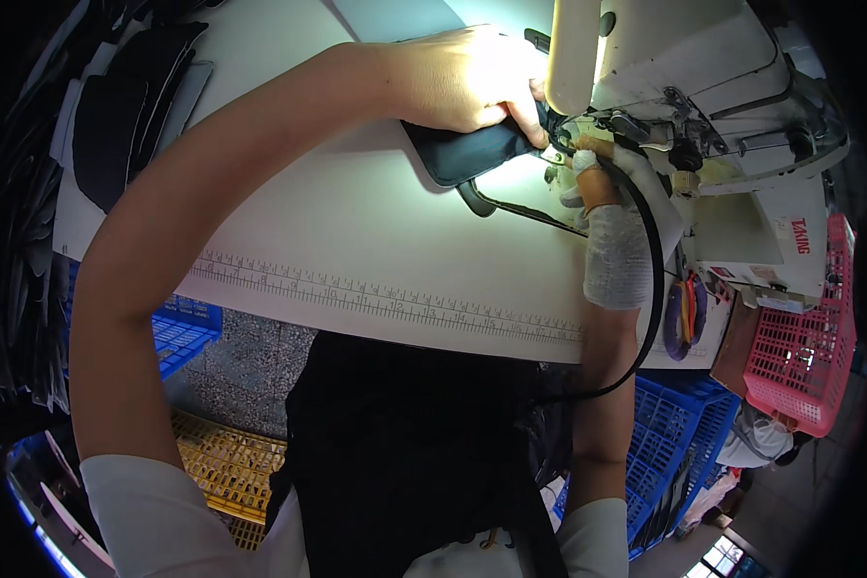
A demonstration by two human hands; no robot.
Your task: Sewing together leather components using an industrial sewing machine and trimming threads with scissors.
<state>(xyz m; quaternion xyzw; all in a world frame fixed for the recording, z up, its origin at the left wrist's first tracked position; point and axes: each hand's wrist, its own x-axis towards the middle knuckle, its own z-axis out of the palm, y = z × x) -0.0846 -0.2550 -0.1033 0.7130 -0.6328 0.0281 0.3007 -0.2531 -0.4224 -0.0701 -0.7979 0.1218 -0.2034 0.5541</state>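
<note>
A dark fabric piece (472, 152) with rounded corners lies on the white sewing table under a bright lamp. My left hand (472, 82) reaches over its far side, fingers curled down and gripping it close to the needle area of the sewing machine (684, 87). My right hand (617, 197), with white wrapping on fingers and wrist, is at the piece's right end beside the machine. Its fingertips are bent together there, and what they pinch is hidden. A narrow black strip (525, 212) runs from below the piece toward my right hand.
A black cord (657, 279) loops past my right forearm. Stacked dark fabric pieces (130, 125) lie at the left. Printed ruler marks (385, 303) follow the table's near edge. Purple and orange rings (685, 313) hang right; a pink basket (800, 347) and blue crates (669, 424) stand beyond.
</note>
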